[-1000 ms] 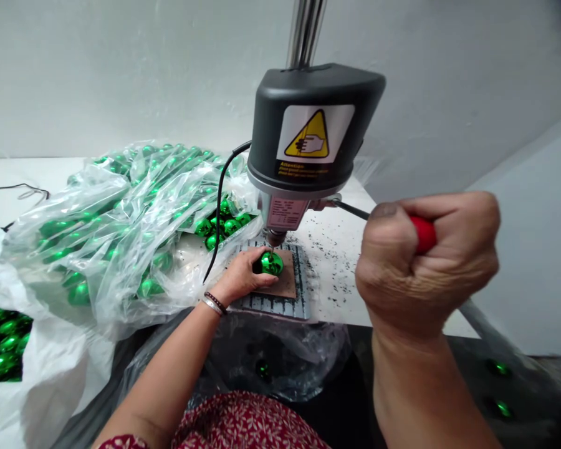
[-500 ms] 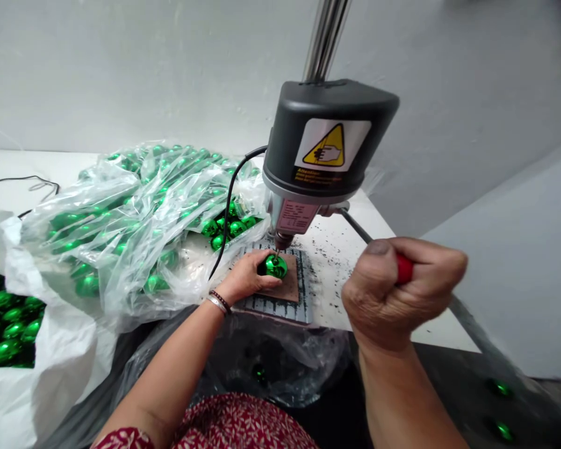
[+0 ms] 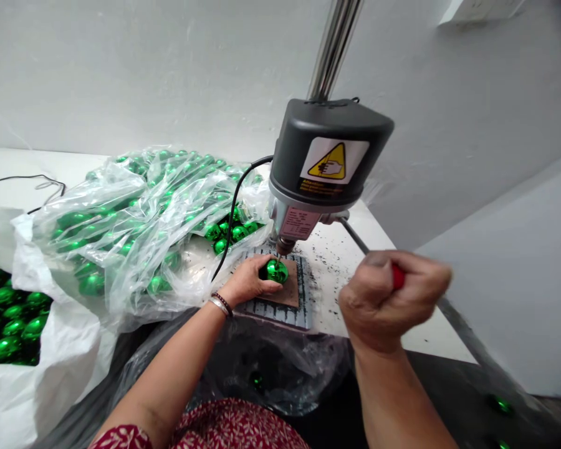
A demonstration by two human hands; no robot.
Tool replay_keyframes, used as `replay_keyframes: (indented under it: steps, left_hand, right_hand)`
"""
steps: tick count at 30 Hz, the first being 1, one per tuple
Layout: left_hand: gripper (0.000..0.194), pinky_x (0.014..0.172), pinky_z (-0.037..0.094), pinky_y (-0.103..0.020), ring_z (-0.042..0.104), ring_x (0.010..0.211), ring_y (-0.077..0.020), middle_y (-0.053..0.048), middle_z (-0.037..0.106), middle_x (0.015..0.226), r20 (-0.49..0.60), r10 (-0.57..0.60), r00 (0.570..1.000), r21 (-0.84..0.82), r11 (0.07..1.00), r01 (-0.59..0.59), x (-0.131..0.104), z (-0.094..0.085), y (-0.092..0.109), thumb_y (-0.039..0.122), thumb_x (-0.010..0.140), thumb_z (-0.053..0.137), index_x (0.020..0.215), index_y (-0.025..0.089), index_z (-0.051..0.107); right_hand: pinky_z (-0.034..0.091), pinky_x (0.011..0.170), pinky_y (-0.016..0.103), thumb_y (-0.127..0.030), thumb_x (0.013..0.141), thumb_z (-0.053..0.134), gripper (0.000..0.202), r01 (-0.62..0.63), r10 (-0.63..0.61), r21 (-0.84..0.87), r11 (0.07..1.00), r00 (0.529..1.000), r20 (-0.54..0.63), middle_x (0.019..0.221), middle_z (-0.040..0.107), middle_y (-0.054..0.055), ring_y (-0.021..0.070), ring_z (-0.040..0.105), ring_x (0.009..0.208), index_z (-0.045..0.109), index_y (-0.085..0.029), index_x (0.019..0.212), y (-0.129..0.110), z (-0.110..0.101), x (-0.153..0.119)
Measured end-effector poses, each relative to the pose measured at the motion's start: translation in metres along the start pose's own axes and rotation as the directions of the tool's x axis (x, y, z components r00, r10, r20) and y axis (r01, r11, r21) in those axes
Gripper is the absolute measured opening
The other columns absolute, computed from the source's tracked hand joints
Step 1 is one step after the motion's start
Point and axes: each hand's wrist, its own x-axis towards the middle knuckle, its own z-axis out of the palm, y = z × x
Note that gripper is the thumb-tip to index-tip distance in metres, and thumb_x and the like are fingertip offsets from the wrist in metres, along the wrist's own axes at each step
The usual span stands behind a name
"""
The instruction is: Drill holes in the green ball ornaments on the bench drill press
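A shiny green ball rests on a brown board over the slotted grey base of a drill press. My left hand grips the ball from its left side, thumb and fingers around it. Directly above, the drill chuck points down, its bit at the top of the ball; whether the bit is inside it is too small to tell. On the right, my right hand is wrapped round the red knob of the press lever.
Clear plastic bags of green balls cover the table's left part. A white sack of green balls stands at lower left. A black cable hangs beside the drill. Dark shavings dot the white table. Below, a plastic bag hangs.
The camera view has shifted, so the press and base appear slightly lower. My right hand, on the knob, is a little further left in view. My left hand still holds the ball.
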Motion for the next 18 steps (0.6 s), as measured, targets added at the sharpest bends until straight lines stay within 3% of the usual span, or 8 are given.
replay_keyframes:
  steps: [3, 6, 8, 12, 13, 15, 16, 18]
  left_hand:
    - [0.047, 0.089, 0.047, -0.034, 0.061, 0.097, -0.0228, -0.004, 0.068, 0.105, -0.02, -0.009, 1.0, -0.02, 1.0, 0.008, -0.003, 0.0, 0.004, 0.029, 0.067, 0.076, 0.112, 0.02, 0.064]
    - [0.055, 0.096, 0.045, -0.036, 0.059, 0.105, -0.0234, -0.006, 0.067, 0.114, -0.043, 0.001, 0.999, -0.068, 0.998, -0.003, -0.014, -0.004, 0.01, 0.025, 0.067, 0.075, 0.12, 0.02, 0.061]
    - [0.06, 0.1, 0.043, -0.039, 0.058, 0.111, -0.0249, -0.008, 0.065, 0.119, -0.008, 0.028, 1.0, -0.079, 0.996, -0.028, -0.028, -0.012, 0.014, 0.023, 0.065, 0.075, 0.123, 0.019, 0.059]
    - [0.064, 0.104, 0.041, -0.041, 0.055, 0.117, -0.0259, -0.01, 0.062, 0.129, 0.07, 0.092, 0.993, -0.12, 0.989, -0.083, -0.059, -0.037, 0.02, 0.026, 0.063, 0.078, 0.124, 0.021, 0.06]
    - [0.058, 0.1, 0.044, -0.039, 0.058, 0.111, -0.0239, -0.009, 0.064, 0.127, 0.041, 0.065, 0.997, -0.142, 0.988, -0.059, -0.064, -0.044, 0.021, 0.029, 0.067, 0.075, 0.123, 0.022, 0.062]
    - [0.04, 0.089, 0.049, -0.033, 0.063, 0.095, -0.0189, -0.007, 0.069, 0.115, -0.116, -0.048, 0.992, -0.176, 0.984, 0.027, -0.067, -0.059, 0.019, 0.034, 0.077, 0.065, 0.115, 0.021, 0.066]
    - [0.034, 0.084, 0.05, -0.031, 0.063, 0.088, -0.017, -0.007, 0.071, 0.108, -0.227, -0.123, 0.966, -0.182, 0.98, 0.082, -0.065, -0.066, 0.015, 0.034, 0.082, 0.059, 0.112, 0.02, 0.067]
    - [0.031, 0.079, 0.049, -0.028, 0.064, 0.081, -0.0159, -0.006, 0.072, 0.1, -0.422, -0.26, 0.869, -0.158, 0.964, 0.212, -0.054, -0.079, 0.004, 0.031, 0.086, 0.051, 0.108, 0.019, 0.068]
  right_hand:
    - [0.026, 0.052, 0.017, -0.028, 0.085, 0.049, 0.019, -0.024, 0.025, -0.038, 0.999, 1.0, 0.011, 0.062, 0.046, -0.003, 0.0022, 0.038, 0.054, 0.05, -0.014, 0.073, 0.0, 0.013, 0.045]
    - [0.025, 0.056, 0.018, -0.025, 0.086, 0.049, 0.021, -0.218, 0.231, -0.095, 0.971, 0.959, 0.163, 0.059, 0.044, -0.005, 0.0011, 0.034, 0.055, 0.049, -0.012, 0.07, -0.001, 0.027, 0.084]
    - [0.025, 0.059, 0.019, -0.02, 0.083, 0.051, 0.017, -0.32, 0.344, -0.144, 0.936, 0.919, 0.194, 0.058, 0.043, -0.006, 0.0006, 0.032, 0.055, 0.049, -0.011, 0.069, -0.004, 0.032, 0.096]
    - [0.026, 0.062, 0.024, -0.02, 0.084, 0.049, 0.017, -0.376, 0.407, -0.185, 0.908, 0.896, 0.178, 0.059, 0.043, -0.007, 0.0015, 0.034, 0.058, 0.05, -0.012, 0.068, -0.007, 0.033, 0.097]
    - [0.027, 0.063, 0.026, -0.021, 0.084, 0.048, 0.019, -0.386, 0.42, -0.197, 0.901, 0.889, 0.183, 0.06, 0.042, -0.007, 0.0016, 0.035, 0.059, 0.049, -0.013, 0.067, -0.008, 0.032, 0.095]
    - [0.027, 0.066, 0.029, -0.023, 0.084, 0.046, 0.023, -0.405, 0.446, -0.213, 0.889, 0.872, 0.202, 0.064, 0.042, -0.007, 0.0015, 0.036, 0.062, 0.045, -0.014, 0.063, -0.008, 0.03, 0.094]
    - [0.026, 0.067, 0.03, -0.024, 0.084, 0.045, 0.025, -0.41, 0.45, -0.211, 0.888, 0.868, 0.209, 0.065, 0.042, -0.007, 0.0014, 0.036, 0.064, 0.042, -0.014, 0.061, -0.008, 0.029, 0.094]
    - [0.026, 0.068, 0.032, -0.024, 0.084, 0.044, 0.028, -0.408, 0.446, -0.201, 0.891, 0.869, 0.212, 0.065, 0.041, -0.008, 0.0015, 0.035, 0.064, 0.039, -0.015, 0.059, -0.007, 0.028, 0.094]
